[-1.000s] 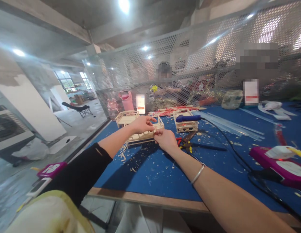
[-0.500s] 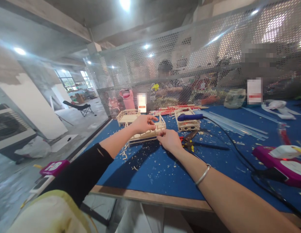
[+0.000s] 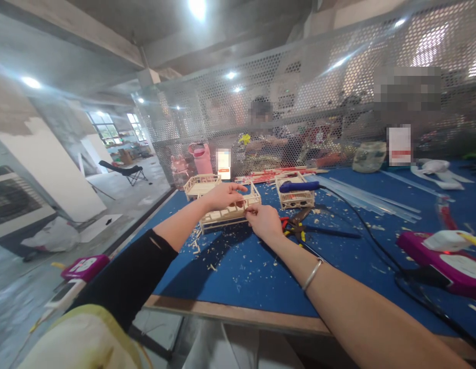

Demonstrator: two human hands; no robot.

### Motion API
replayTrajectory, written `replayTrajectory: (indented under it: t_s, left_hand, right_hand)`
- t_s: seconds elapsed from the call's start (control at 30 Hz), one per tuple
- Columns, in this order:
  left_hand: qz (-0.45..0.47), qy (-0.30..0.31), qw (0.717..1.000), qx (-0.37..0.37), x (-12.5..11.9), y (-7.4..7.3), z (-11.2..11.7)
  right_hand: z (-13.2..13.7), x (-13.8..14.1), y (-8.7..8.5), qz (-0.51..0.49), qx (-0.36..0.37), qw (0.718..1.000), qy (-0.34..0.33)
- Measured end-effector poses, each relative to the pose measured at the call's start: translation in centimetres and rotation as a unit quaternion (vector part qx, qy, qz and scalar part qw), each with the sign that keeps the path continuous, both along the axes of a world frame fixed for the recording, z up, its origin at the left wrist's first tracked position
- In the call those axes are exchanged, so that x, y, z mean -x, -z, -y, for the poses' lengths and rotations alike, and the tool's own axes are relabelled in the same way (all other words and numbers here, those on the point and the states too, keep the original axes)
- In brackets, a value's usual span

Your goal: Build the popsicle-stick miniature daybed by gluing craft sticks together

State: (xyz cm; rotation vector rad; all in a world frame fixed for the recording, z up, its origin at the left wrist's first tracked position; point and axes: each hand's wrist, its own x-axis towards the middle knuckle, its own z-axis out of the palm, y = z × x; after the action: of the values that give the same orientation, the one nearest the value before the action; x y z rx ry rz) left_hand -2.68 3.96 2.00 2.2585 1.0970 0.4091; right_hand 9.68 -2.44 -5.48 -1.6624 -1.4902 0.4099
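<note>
— Where's the wooden frame (image 3: 228,211)?
— Twelve o'clock on the blue mat (image 3: 241,269); left hand (image 3: 222,196) clasps its top rail, right hand (image 3: 265,221) pinches its near edge.
— Around it?
— Pliers (image 3: 296,226) at its three o'clock, shavings (image 3: 194,244) at seven.

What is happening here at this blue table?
A person works with bare hands on a small wooden frame on the blue table. The left hand grips its top rail; the right hand pinches at its front edge. Wood chips lie around it. Pliers lie just right of the hands. A second frame stands behind, and a third frame carries a blue-handled tool.
</note>
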Motion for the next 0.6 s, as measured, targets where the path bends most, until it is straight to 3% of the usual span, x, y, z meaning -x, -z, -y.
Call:
replayTrajectory:
  t_s: [0.4,0.5,0.6]
  left_hand:
    - [-0.045,0.006,0.997,-0.062,-0.1,-0.1,0.0]
    - [-0.051,0.006,0.982,-0.184,0.5,0.1,0.5]
    - [-0.018,0.021,0.922,-0.386,1.1,1.0,1.8]
  right_hand:
    - [0.2,0.2,0.0,0.034,-0.026,0.999,0.015]
    - [0.4,0.0,-0.2,0.026,-0.039,0.999,0.014]
    - [0.6,-0.7,-0.5,0.009,-0.070,0.997,-0.007]
